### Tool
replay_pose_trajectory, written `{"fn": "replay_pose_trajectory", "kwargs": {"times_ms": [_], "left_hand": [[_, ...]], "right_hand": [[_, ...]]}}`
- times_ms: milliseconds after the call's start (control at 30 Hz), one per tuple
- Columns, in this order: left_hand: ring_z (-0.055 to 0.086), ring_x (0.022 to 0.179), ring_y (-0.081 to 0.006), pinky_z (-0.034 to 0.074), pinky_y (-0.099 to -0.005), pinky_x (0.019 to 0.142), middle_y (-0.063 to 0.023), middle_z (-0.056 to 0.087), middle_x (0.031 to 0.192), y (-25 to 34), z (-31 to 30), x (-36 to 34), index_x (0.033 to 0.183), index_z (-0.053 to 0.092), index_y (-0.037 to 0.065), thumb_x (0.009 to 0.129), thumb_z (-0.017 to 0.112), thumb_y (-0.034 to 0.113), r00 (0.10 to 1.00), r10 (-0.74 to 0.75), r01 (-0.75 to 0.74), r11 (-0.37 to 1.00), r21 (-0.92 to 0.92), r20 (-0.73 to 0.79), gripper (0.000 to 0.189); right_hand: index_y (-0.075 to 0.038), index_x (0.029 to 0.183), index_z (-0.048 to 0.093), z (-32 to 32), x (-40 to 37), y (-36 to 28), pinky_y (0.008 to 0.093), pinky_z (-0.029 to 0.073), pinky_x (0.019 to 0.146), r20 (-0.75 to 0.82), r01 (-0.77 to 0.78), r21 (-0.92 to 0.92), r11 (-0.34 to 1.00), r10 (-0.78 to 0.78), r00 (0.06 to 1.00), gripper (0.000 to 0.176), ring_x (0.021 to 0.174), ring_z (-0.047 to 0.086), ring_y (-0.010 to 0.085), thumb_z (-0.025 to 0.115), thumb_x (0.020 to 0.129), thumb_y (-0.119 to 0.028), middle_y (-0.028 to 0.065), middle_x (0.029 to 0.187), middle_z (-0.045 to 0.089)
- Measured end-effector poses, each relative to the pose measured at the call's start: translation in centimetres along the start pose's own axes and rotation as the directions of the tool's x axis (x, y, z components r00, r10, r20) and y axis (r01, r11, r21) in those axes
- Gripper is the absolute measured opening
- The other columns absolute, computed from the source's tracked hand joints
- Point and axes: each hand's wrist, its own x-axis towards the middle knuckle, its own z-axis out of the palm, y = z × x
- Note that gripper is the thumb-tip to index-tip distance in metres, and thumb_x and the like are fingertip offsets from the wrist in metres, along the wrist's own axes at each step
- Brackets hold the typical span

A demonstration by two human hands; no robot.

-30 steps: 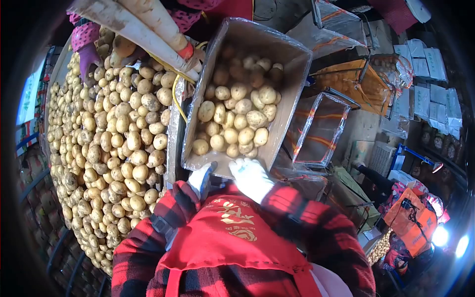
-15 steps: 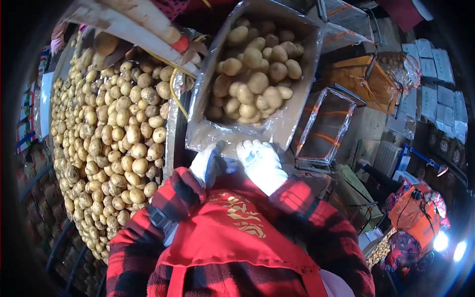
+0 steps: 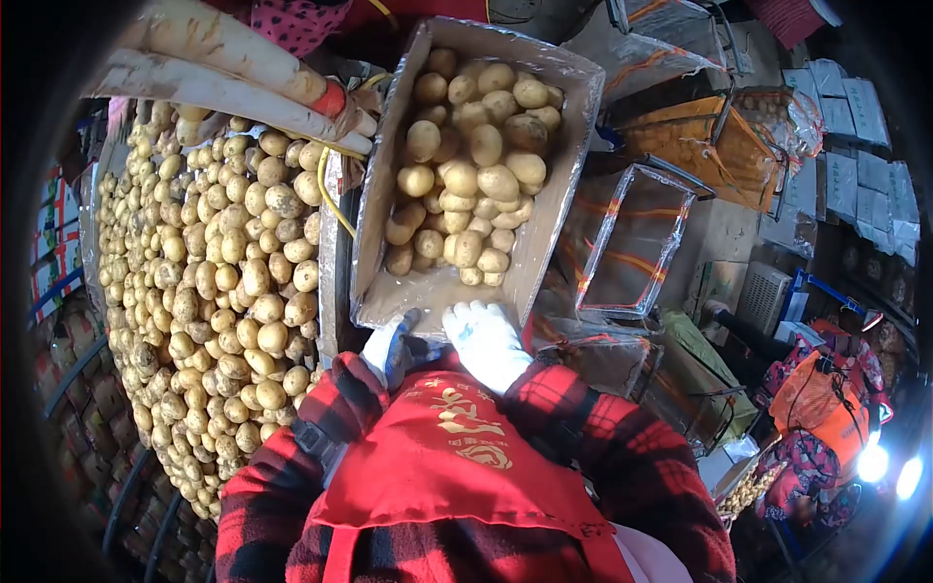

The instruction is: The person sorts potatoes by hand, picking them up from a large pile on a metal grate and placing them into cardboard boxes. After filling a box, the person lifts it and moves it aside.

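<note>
A cardboard box lined with clear plastic stands in front of me. Potatoes are heaped in its middle and far part, and bare bottom shows at the near end. My left hand, in a white and blue work glove, grips the box's near edge at the left corner, thumb on top and its other fingers mostly hidden. Beside it my right hand, gloved too, has its fingers bent over the same edge. Left of the box spreads a large pile of loose potatoes.
Pale poles and a yellow cord lie near the box's left side. To the right are a plastic-wrapped frame, an orange crate and stacked white cartons. Another person is at the lower right.
The box has come closer to my body and slightly left, so its far edge now shows. Both hands have moved with it, staying on the near edge. Some potatoes inside have shifted.
</note>
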Motion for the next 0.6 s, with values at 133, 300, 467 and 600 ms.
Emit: {"fn": "replay_pose_trajectory", "kwargs": {"times_ms": [133,300,467,600], "left_hand": [[0.071,0.105,-0.0281,0.06,-0.0432,0.088,-0.0146,0.072,0.121,1.6,1.0,0.3,0.144,0.054,0.007,0.111,0.053,0.034,0.999,0.041,-0.041,0.999,0.007,-0.009,0.042],[0.071,0.105,-0.0272,0.061,-0.0451,0.087,-0.0112,0.072,0.123,1.7,1.2,0.6,0.14,0.055,0.008,0.11,0.054,0.029,0.997,0.076,-0.077,0.996,0.037,0.027,0.037],[0.071,0.108,-0.028,0.061,-0.0468,0.088,-0.0117,0.071,0.124,1.2,1.3,0.2,0.138,0.056,0.008,0.11,0.055,0.029,0.998,0.037,-0.038,0.999,-0.022,-0.041,0.035],[0.071,0.107,-0.0284,0.06,-0.0464,0.088,-0.0124,0.07,0.124,1.6,2.0,-0.1,0.137,0.057,0.007,0.11,0.055,0.028,0.996,0.092,-0.093,0.995,-0.041,-0.018,0.034]], "right_hand": [[-0.002,0.138,0.06,-5.7,0.5,3.3,0.0482,0.046,0.11,0.175,-0.103,0.457,0.884,0.024,0.984,0.061,0.126,0.061,0.0396,0.065,0.095,-0.045,0.0223,0.135,0.064],[-0.006,0.131,0.065,-9.7,6.3,12.1,0.0509,0.053,0.099,-0.605,-0.082,0.254,0.964,0.224,0.764,0.04,0.118,0.065,0.0389,0.064,0.096,-0.025,0.0206,0.127,0.068],[-0.012,0.134,0.063,-9.7,13.9,14.3,0.0568,0.05,0.103,-0.509,-0.465,0.156,0.872,0.474,0.719,0.051,0.132,0.051,0.0465,0.066,0.091,-0.04,0.0273,0.146,0.052],[-0.017,0.144,0.058,-5.2,10.4,7.7,0.0621,0.043,0.109,-0.425,-0.453,0.206,0.867,0.496,0.757,0.066,0.142,0.038,0.0523,0.077,0.086,-0.044,0.0308,0.16,0.031]]}}
